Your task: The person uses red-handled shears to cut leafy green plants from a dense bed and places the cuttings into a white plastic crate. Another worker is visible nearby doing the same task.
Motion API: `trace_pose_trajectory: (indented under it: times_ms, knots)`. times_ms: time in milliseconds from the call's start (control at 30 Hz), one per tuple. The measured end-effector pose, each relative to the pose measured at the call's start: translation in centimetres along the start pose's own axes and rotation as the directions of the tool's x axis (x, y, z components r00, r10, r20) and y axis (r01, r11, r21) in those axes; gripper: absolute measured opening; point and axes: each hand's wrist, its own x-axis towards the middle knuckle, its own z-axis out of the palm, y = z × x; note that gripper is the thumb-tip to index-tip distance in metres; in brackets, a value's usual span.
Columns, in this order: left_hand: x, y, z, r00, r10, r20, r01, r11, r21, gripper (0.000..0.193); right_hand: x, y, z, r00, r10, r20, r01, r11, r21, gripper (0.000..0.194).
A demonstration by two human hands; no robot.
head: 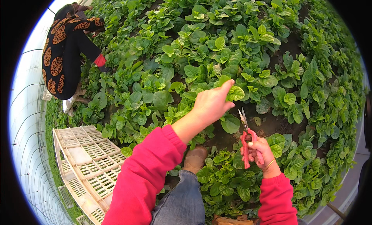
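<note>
My left hand (213,101) is over the low plants, its thumb and index finger around a leafy green sprig (236,93). Whether the sprig is cut or still rooted I cannot tell. To the lower right, my right hand (258,153) grips the red handles of a pair of scissors (244,122). Their metal blades point up and stand slightly apart, just below the left hand's thumb. Broad green leaves (230,123) lie under the left hand, beside bare brown soil (221,138).
A cream slatted plastic crate (87,159) stands at the lower left. A co-worker in dark patterned clothes (62,50) crouches among the plants at the upper left. My brown shoe (195,159) is between leafy plants. A pale greenhouse wall (26,108) curves along the left.
</note>
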Motion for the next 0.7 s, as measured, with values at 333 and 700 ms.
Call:
trace_pose_trajectory:
  times_ms: [333,700]
  knots:
    - [0.4,-6.9,6.0,0.931,-0.292,-0.221,0.257,0.951,-0.173,0.018,4.0,-2.3,0.6,0.991,0.011,0.132,-0.015,0.999,0.034,0.045]
    - [-1.6,-7.5,6.5,0.94,-0.194,-0.279,0.105,0.947,-0.304,0.014,9.6,-1.9,2.6,0.994,0.043,0.105,-0.051,0.995,0.082,0.026]
